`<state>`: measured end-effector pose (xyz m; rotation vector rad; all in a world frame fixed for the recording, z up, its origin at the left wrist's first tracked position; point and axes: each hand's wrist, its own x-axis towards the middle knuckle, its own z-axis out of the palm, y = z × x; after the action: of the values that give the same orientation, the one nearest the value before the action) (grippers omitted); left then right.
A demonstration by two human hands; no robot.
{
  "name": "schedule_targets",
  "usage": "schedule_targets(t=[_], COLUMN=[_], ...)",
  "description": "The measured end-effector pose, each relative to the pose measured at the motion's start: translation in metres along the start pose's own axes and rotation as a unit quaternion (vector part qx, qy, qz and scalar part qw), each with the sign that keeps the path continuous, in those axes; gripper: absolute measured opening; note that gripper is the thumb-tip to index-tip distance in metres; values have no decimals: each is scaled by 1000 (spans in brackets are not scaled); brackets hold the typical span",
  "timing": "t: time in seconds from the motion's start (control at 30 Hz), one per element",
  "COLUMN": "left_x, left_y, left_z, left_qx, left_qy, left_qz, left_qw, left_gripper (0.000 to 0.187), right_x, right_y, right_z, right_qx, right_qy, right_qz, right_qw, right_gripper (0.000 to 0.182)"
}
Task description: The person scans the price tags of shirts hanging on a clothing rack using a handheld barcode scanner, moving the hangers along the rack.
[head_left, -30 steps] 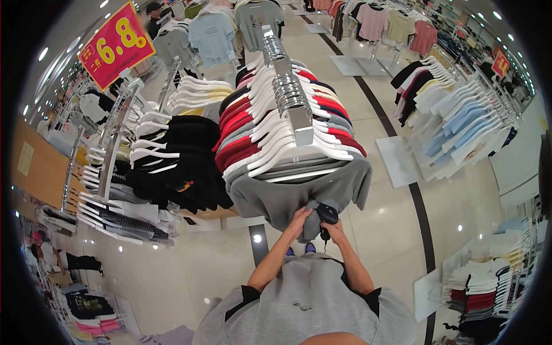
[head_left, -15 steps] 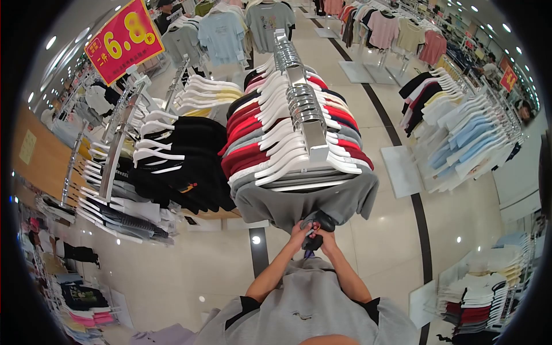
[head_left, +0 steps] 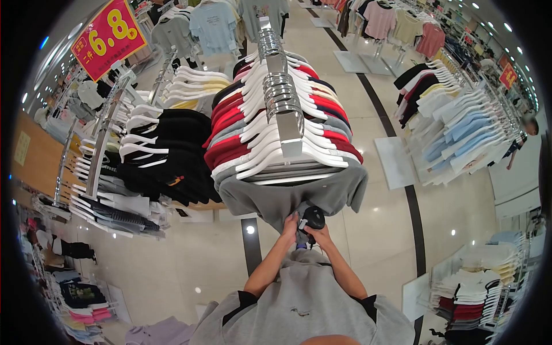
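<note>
Directly ahead, a grey T-shirt (head_left: 253, 198) hangs at the near end of a chrome rail (head_left: 291, 146) on white hangers (head_left: 310, 156). My left hand (head_left: 291, 225) is closed at the lower front of this shirt, with its cloth at the fingers. Just beside it, my right hand (head_left: 319, 233) is wrapped round a black rounded handheld device (head_left: 314, 216) with a small pale part on its left side. The device sits close against the shirt front; its exact kind cannot be made out. Both hands are in front of my body, a short distance apart.
Black shirts (head_left: 172, 129) hang on another rack at left, below a red price sign (head_left: 109, 38). A rack of white and light blue shirts (head_left: 460, 135) stands at right, and a person (head_left: 520, 135) is near it. Pale floor tiles (head_left: 368, 230) lie between the racks.
My hands have moved slightly apart; the left is now on the shirt cloth and the device stands more upright in the right. The rack has shifted left in view. A person shows more at right.
</note>
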<state>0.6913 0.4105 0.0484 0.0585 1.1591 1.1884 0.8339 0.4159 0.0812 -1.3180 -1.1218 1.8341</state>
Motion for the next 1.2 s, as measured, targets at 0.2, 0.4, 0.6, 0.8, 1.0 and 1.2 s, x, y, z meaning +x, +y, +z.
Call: schedule_targets(t=[0.2, 0.4, 0.6, 0.8, 1.0, 1.2], left_x=[0, 10, -43, -33, -31, -54], left_y=[-2, -62, -12, -19, -18, -7], left_z=[2, -26, 8, -13, -40, -28], left_qx=[125, 131, -64, 40, 60, -86], left_qy=[-1, 214, -10, -21, -26, -131], left_qz=[154, 187, 31, 96, 90, 14], left_qw=[980, 950, 997, 994, 994, 988], left_gripper=[35, 42, 39, 28, 32, 32], right_x=[0, 4, -5, -22, -36, -70], right_y=[-4, 11, 13, -2, 13, -4], right_z=[-17, -12, 7, 17, 13, 24], right_qx=[-40, -1, -77, -220, -227, -180], right_qy=[107, 142, 234, 88, 32, 3], right_qz=[-128, -112, -208, -215, -174, -52], right_qw=[985, 983, 947, 947, 958, 982], right_gripper=[25, 22, 27, 36, 37, 31])
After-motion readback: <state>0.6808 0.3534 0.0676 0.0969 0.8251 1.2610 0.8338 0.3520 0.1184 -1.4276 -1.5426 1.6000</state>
